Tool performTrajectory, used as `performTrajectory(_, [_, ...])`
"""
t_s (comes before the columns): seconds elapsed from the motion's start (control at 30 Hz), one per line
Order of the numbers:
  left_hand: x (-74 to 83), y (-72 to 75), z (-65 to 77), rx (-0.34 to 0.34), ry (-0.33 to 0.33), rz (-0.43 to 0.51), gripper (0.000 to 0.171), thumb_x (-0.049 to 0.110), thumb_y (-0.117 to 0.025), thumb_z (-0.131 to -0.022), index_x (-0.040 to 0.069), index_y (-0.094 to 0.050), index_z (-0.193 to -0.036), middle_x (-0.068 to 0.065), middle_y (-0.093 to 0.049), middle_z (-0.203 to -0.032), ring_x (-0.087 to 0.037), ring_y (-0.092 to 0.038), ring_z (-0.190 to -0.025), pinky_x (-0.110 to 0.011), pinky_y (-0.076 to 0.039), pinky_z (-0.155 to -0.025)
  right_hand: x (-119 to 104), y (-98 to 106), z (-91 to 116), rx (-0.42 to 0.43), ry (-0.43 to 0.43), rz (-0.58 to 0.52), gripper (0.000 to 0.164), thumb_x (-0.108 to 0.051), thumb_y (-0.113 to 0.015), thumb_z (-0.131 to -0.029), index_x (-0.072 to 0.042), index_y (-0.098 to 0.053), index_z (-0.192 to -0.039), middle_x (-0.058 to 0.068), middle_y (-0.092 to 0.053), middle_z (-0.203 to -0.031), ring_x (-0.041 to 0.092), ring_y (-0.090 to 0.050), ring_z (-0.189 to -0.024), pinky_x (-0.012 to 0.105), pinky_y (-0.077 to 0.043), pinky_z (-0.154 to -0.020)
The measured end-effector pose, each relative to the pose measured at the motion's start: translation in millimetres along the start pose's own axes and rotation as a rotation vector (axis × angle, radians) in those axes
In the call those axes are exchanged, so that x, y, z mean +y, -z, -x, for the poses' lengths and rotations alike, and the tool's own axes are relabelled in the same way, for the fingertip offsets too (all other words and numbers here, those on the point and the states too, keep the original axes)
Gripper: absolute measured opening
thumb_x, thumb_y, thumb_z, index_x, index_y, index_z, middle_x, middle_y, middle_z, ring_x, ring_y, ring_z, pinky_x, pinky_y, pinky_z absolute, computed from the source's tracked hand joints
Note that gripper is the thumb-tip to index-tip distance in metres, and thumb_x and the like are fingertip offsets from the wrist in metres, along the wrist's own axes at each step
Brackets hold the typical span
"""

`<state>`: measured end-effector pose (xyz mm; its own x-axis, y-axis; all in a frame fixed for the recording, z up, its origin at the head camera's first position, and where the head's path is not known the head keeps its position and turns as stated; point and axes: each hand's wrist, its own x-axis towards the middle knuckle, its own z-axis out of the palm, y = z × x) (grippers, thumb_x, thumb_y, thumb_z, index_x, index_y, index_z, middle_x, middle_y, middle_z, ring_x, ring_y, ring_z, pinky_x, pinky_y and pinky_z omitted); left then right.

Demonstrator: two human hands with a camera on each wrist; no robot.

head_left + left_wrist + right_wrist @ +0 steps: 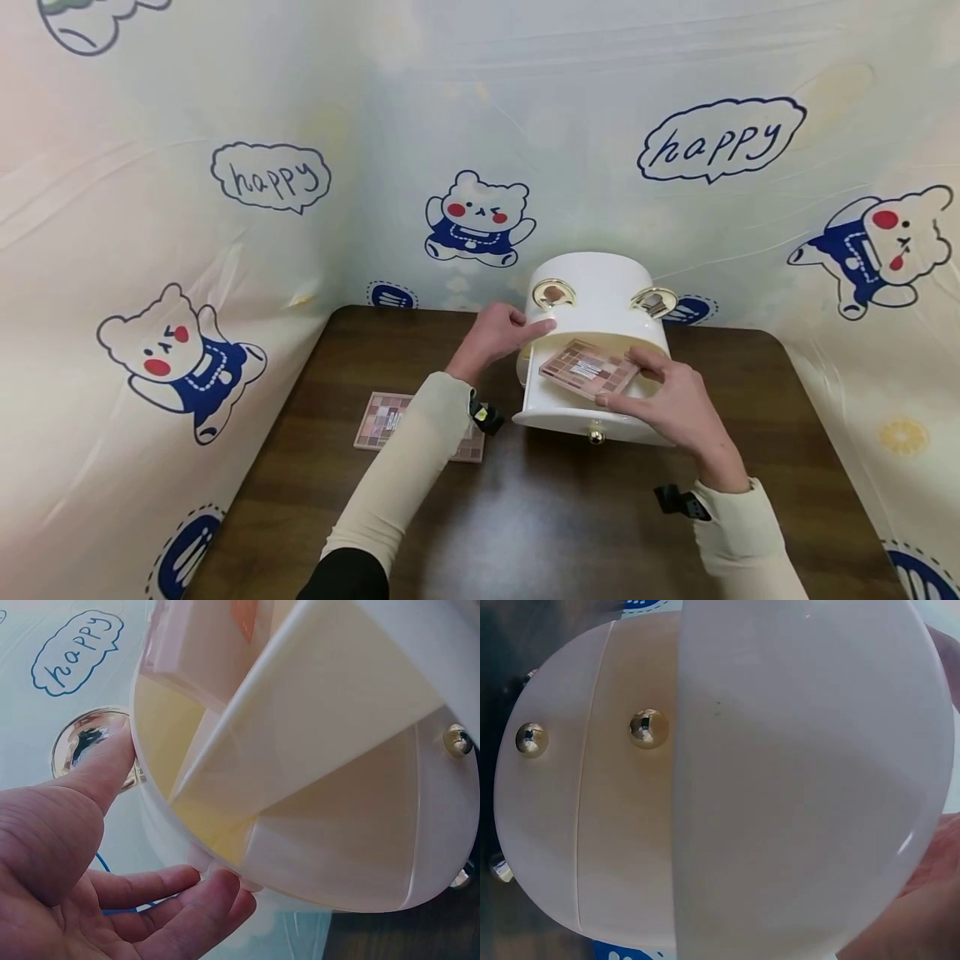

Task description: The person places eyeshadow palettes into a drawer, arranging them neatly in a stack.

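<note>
A white rounded storage box [600, 292] with two gold ring ears stands at the back of the table, its drawer [553, 421] pulled out toward me. My right hand [686, 408] pinches a makeup palette [588, 368] with pinkish-brown squares between thumb and fingers, tilted over the drawer. At the box's left side, my left hand [495, 337] lays its thumb on the upper edge. In the left wrist view, that hand's thumb and fingertips touch the box's curved rim. The right wrist view shows mostly white box surface, with the palette hidden.
A second palette [378, 421] lies flat on the brown wooden table [525, 517], partly covered by my left forearm. A gold knob [596, 437] sticks out from the drawer front. A printed curtain [360, 108] surrounds the table's back and sides.
</note>
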<state>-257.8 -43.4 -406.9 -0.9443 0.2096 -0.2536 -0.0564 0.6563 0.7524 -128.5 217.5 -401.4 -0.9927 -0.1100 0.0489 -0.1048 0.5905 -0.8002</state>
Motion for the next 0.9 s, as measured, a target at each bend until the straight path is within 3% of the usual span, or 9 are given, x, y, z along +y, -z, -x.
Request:
performTrajectory(0.4, [0.3, -0.7, 1.3, -0.003, -0.01, 0.004, 0.058, 0.064, -0.072, -0.083, 0.008, -0.069, -0.072, -0.003, -0.043, -0.061, -0.018, -0.045, -0.062, -0.029, -0.033, -0.051, 2.7, 0.2, -1.2, -0.018, -0.016, 0.012, 0.096, -0.05, -0.086, -0.076, 0.002, -0.046, -0.147, 0.021, -0.05, -0.145, 0.042, -0.049, -0.13, 0.06, -0.04, -0.103])
performTrajectory(0.6, [0.0, -1.9, 0.8, -0.009, -0.025, 0.016, 0.056, 0.063, -0.073, -0.083, 0.008, -0.071, -0.073, -0.003, -0.045, -0.06, -0.018, -0.046, -0.061, -0.029, -0.034, -0.05, 2.0, 0.6, 1.4, 0.027, -0.034, 0.068, 0.1, -0.053, -0.081, -0.079, 0.002, -0.039, -0.151, 0.024, -0.046, -0.148, 0.043, -0.046, -0.131, 0.064, -0.04, -0.101])
performTrajectory(0.73, [-0.4, -1.6, 1.1, -0.006, -0.022, 0.025, 0.056, 0.062, -0.073, -0.083, 0.007, -0.071, -0.073, -0.003, -0.046, -0.062, -0.018, -0.046, -0.062, -0.029, -0.034, -0.05, -0.5, 1.5, 4.4, 0.074, -0.05, 0.03, 0.093, -0.051, -0.079, -0.083, 0.0, -0.042, -0.151, 0.024, -0.048, -0.146, 0.044, -0.047, -0.129, 0.064, -0.042, -0.099])
performTrajectory(0.9, [-1.1, -1.8, 0.7, -0.005, -0.024, 0.022, 0.057, 0.063, -0.073, -0.083, 0.007, -0.07, -0.073, -0.003, -0.045, -0.061, -0.018, -0.046, -0.062, -0.029, -0.034, -0.05, -3.1, 3.4, 7.4, 0.165, -0.088, -0.057, 0.075, -0.048, -0.078, -0.085, -0.005, -0.056, -0.142, 0.02, -0.059, -0.136, 0.04, -0.052, -0.122, 0.058, -0.046, -0.094])
